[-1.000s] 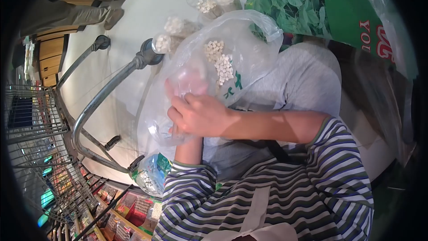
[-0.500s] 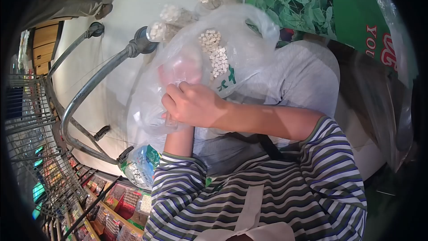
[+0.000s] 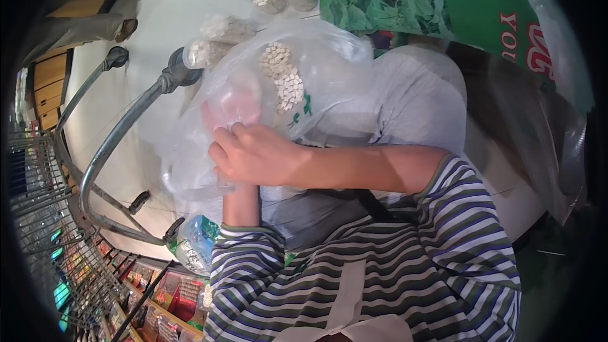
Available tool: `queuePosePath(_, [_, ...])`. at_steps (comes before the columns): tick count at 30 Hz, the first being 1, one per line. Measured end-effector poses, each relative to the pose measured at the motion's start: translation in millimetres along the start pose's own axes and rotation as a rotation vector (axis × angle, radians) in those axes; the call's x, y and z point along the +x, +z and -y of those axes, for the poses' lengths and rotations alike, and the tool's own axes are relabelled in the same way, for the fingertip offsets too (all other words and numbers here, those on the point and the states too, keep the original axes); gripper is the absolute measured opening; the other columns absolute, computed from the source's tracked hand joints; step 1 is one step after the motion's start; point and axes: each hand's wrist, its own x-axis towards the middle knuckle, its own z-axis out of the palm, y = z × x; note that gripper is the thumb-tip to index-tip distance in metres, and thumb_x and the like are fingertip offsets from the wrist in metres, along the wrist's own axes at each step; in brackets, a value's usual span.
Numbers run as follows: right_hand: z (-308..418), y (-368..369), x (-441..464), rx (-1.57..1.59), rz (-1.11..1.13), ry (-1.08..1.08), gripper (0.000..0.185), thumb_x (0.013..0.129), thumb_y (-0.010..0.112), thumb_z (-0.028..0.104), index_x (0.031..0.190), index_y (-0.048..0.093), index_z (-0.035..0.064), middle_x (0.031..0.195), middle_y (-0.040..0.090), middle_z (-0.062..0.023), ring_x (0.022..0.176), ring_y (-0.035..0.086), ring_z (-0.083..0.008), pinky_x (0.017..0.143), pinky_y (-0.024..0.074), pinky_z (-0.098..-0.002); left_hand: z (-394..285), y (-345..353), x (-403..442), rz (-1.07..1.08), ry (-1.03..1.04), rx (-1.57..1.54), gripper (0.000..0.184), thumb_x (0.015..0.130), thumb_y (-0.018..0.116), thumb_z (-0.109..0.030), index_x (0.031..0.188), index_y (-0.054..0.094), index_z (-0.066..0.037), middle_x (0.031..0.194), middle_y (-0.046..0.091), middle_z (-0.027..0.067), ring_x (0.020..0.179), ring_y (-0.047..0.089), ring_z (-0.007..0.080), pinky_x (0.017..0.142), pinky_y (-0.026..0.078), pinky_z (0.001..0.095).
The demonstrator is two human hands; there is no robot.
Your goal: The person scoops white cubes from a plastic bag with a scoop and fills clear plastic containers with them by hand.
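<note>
A clear plastic bag [image 3: 316, 57] with green marks lies over the lap, and small pale cubes [image 3: 278, 63] show through it. My right hand [image 3: 253, 155] is closed on gathered plastic at the bag's near left part. Above it, my left hand [image 3: 233, 101] shows as a blurred pink shape behind the plastic, its forearm passing under my right hand. Its fingers cannot be made out. Beyond the bag stand clear cups [image 3: 269, 1] with pale pieces in them, and more such cups [image 3: 206, 54] lie to its left.
A metal cart frame [image 3: 104, 152] with wheels curves along the left. A person's legs [image 3: 95, 25] are at the upper left. A green printed package [image 3: 472, 6] lies at the upper right. Packaged goods [image 3: 171, 291] sit at the lower left, near a blue-green packet [image 3: 193, 240].
The whole view has shifted, so the bag, cups and hands appear further left. My left hand has turned behind the plastic. My right hand keeps its hold on the bag.
</note>
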Motion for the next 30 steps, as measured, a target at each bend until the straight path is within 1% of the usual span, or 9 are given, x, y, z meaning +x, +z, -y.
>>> queuePosePath(11, [0.1,-2.3,2.4,0.011,0.032,-0.025,0.024,0.069,0.067,0.025,0.077,0.058,0.0048,0.074,0.049,-0.0063,0.061,0.055,-0.0177,0.05,0.0478,-0.0281,-2.0,-16.4,-8.3,-0.116,-0.039,-0.29,0.048,0.102,0.034,-0.033,0.144,0.033,-0.009,0.144,0.042,0.0088,0.13,0.04,0.0173,0.116,0.023,0.0335])
queuePosePath(13, [-5.7,-6.4,8.2,0.004,0.054,-0.025,0.025,0.07,0.067,0.026,0.077,0.057,0.0047,0.075,0.049,-0.0064,0.062,0.056,-0.018,0.05,0.0476,-0.0281,-4.7,-6.6,2.7,0.06,-0.018,-0.142,0.048,0.102,0.034,-0.033,0.144,0.033,-0.009,0.144,0.042,0.0091,0.13,0.04,0.0182,0.116,0.023,0.0341])
queuePosePath(16, [1.0,-8.1,4.7,-0.05,0.05,-0.09,0.025,0.072,0.068,0.027,0.077,0.057,0.0046,0.075,0.049,-0.0066,0.062,0.056,-0.0185,0.051,0.0478,-0.028,-1.7,-6.6,-2.8,0.026,0.035,-0.048,0.052,0.101,0.035,-0.036,0.145,0.03,-0.008,0.143,0.042,0.0111,0.129,0.041,0.0205,0.114,0.026,0.0363])
queuePosePath(19, [-8.6,-5.0,8.2,0.036,0.058,-0.001,0.025,0.072,0.068,0.026,0.078,0.057,0.0048,0.076,0.05,-0.0071,0.061,0.055,-0.0191,0.051,0.0481,-0.0289,1.6,-4.6,-1.3,0.036,0.091,0.057,0.055,0.1,0.035,-0.038,0.145,0.028,-0.007,0.141,0.042,0.0131,0.127,0.042,0.0229,0.112,0.028,0.0386])
queuePosePath(22, [-5.5,-1.6,3.5,0.009,0.032,-0.044,0.025,0.071,0.069,0.026,0.079,0.058,0.0052,0.078,0.052,-0.0077,0.063,0.057,-0.0199,0.052,0.049,-0.0306,10.8,-4.3,-4.3,0.046,0.24,0.383,0.059,0.1,0.035,-0.041,0.146,0.025,-0.006,0.139,0.043,0.0151,0.126,0.043,0.0252,0.111,0.03,0.0408])
queuePosePath(25, [-19.2,1.5,11.3,0.098,0.035,0.065,0.028,0.072,0.072,0.029,0.079,0.057,0.0051,0.08,0.054,-0.0074,0.064,0.059,-0.0217,0.053,0.0498,-0.0318,12.8,-5.0,-2.5,0.136,0.369,0.565,0.063,0.099,0.035,-0.044,0.147,0.022,-0.005,0.138,0.043,0.0172,0.125,0.044,0.0276,0.109,0.033,0.043])
queuePosePath(28, [-39.1,-14.9,14.9,0.266,-0.038,0.094,0.026,0.076,0.073,0.026,0.083,0.061,0.0034,0.082,0.058,-0.0095,0.068,0.063,-0.0227,0.055,0.0505,-0.0302,6.3,-8.8,16.0,0.455,0.391,0.279,0.075,0.096,0.036,-0.052,0.147,0.018,0.0,0.137,0.043,0.0202,0.124,0.044,0.031,0.108,0.034,0.045])
queuePosePath(29, [-50.0,-19.4,18.7,0.326,-0.093,0.087,0.027,0.079,0.07,0.024,0.087,0.062,-0.0002,0.088,0.062,-0.0108,0.065,0.062,-0.0214,0.057,0.0515,-0.031,2.5,-7.4,29.7,0.523,0.119,-0.09,0.082,0.094,0.038,-0.057,0.146,0.017,0.004,0.137,0.042,0.0201,0.124,0.045,0.0315,0.108,0.033,0.0459])
queuePosePath(30, [-58.1,-22.8,21.0,0.387,-0.147,0.079,0.028,0.083,0.068,0.023,0.091,0.064,-0.0039,0.093,0.065,-0.0121,0.061,0.061,-0.0201,0.059,0.0525,-0.0318,-2.6,5.5,31.5,0.562,-0.004,-0.276,0.086,0.092,0.038,-0.059,0.145,0.017,0.005,0.137,0.042,0.02,0.123,0.045,0.0318,0.108,0.033,0.0463])
